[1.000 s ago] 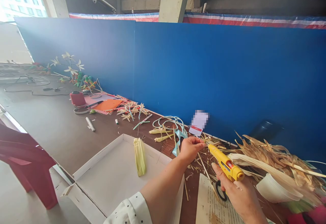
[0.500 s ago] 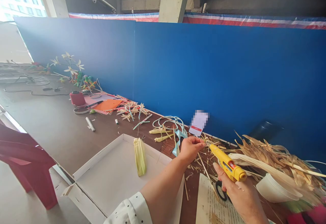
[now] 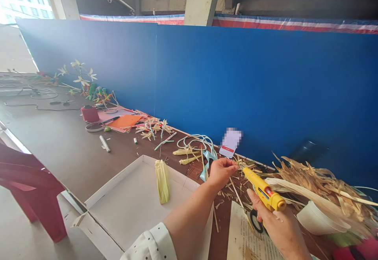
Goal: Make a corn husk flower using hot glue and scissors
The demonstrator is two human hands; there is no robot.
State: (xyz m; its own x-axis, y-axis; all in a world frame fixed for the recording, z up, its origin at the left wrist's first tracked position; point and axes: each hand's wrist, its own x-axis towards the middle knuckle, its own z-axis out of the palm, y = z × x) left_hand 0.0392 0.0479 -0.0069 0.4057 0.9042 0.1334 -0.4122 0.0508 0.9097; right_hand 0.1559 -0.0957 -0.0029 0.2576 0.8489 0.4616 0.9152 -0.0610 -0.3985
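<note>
1. The right hand (image 3: 282, 226) has its fingers wrapped around the handle of a yellow glue gun (image 3: 261, 189), its nozzle just beside the left hand (image 3: 221, 174).
2. The left hand's fingers are pinched together; what they grasp is too small to tell.
3. Dry husks (image 3: 313, 173) and a white cup (image 3: 320, 218) crowd the desk (image 3: 73, 134) on the right; 2 yellowish husk pieces (image 3: 189, 156) lie beyond the left forearm.
4. That forearm covers part of a white tray (image 3: 118, 208) holding 1 pale green husk (image 3: 162, 183).
5. The right hand partly hides a black loop handle (image 3: 255, 221); a printed page (image 3: 240, 232) runs off the bottom edge; the phone (image 3: 230, 140) is mostly pixelated.
</note>
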